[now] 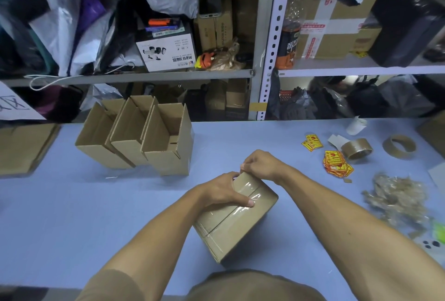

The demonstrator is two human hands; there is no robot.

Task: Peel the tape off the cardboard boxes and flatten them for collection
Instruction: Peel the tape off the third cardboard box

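Note:
A small closed cardboard box (237, 226) lies on the blue table (96, 216) in front of me, with clear tape (250, 195) running along its top seam. My left hand (222, 191) grips the box's far left corner, thumb pressed on the taped top. At the box's far edge my right hand (261, 164) pinches the end of the tape between fingertips. Three open, untaped boxes (142, 139) stand side by side at the table's back left.
A pile of crumpled peeled tape (399, 199) lies at the right, with yellow-red stickers (336, 162), a tape roll (356, 149) and an empty tape core (398, 146) behind it. Flat cardboard (21, 146) lies far left. Cluttered metal shelves (265, 43) stand behind the table.

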